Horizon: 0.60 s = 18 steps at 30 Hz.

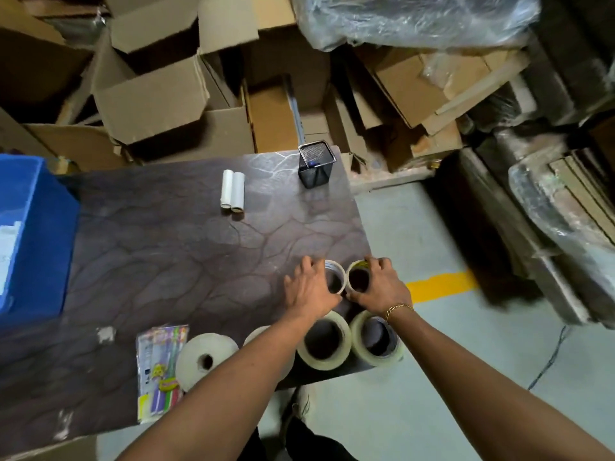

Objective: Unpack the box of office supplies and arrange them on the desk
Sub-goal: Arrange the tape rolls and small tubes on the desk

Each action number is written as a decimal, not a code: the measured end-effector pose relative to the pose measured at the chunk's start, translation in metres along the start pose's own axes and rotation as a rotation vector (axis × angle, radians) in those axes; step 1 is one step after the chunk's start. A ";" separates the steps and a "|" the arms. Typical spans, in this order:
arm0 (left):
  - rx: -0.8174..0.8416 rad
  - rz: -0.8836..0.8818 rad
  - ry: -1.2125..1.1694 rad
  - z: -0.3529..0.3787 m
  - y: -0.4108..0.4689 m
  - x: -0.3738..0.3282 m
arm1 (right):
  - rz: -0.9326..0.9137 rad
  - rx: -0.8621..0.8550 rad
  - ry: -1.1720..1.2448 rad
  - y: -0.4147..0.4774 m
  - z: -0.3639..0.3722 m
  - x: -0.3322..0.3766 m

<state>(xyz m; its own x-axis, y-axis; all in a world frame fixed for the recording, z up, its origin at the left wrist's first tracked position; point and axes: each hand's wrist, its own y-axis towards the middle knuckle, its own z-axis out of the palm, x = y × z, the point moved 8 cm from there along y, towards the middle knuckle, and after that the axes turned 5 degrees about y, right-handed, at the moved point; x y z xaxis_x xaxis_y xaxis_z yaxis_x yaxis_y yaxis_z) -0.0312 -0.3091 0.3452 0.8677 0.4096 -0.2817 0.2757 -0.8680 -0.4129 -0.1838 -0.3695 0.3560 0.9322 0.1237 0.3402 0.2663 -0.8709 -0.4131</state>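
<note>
the left hand point(311, 287) and right hand point(379, 286) each hold a small tape roll point(334, 277) near the worktop point(166, 244) edge; a push could drop one.

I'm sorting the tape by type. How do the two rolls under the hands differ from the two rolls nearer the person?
The two far rolls look smaller and thinner-walled than the two near rolls. The left hand and right hand each rest on a far roll, while the near rolls lie untouched under the forearms. All four lie flat, cores up, paired side by side near the desk edge.
</note>
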 end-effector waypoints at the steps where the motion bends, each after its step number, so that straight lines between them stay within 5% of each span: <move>1: 0.003 -0.001 0.005 0.003 0.001 -0.001 | -0.002 0.007 0.007 0.000 0.002 -0.002; 13: -0.109 0.151 0.152 0.006 -0.065 -0.001 | -0.102 0.015 0.078 -0.067 0.018 -0.046; 18: 0.032 0.183 0.261 0.039 -0.094 -0.002 | -0.083 0.103 -0.035 -0.093 0.048 -0.053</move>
<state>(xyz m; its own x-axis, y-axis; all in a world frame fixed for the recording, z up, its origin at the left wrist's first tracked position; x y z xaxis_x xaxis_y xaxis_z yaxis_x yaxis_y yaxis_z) -0.0750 -0.2178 0.3505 0.9796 0.1583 -0.1238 0.0959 -0.9096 -0.4042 -0.2467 -0.2724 0.3361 0.9134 0.2116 0.3477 0.3651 -0.8036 -0.4700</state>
